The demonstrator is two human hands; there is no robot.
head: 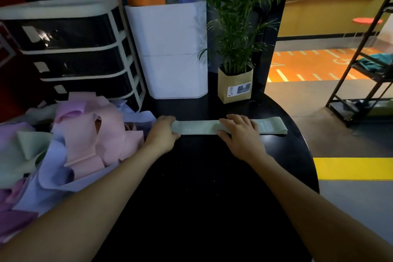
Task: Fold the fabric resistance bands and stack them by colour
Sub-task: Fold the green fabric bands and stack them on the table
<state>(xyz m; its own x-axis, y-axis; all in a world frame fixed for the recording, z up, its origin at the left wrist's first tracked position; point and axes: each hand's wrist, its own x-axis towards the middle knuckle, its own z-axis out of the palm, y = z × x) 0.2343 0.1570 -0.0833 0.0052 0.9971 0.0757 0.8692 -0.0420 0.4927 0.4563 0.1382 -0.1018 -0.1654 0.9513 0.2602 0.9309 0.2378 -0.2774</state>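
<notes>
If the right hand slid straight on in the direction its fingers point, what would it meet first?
The right hand lies flat on the green band, fingers pointing away and slightly left. Beyond the band is bare black table, then probably the paper-wrapped plant pot or white container; depth is uncertain.

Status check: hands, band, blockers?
Left hand grips green band end. Right hand presses flat mid-band. Band lies flat, unfolded. Unsorted pile at left, clear.

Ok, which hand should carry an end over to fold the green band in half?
Probably the left hand: it grips the green band at its left end, ready to carry it across. The right hand lies flat on the middle, well placed to pin the fold line.
</notes>
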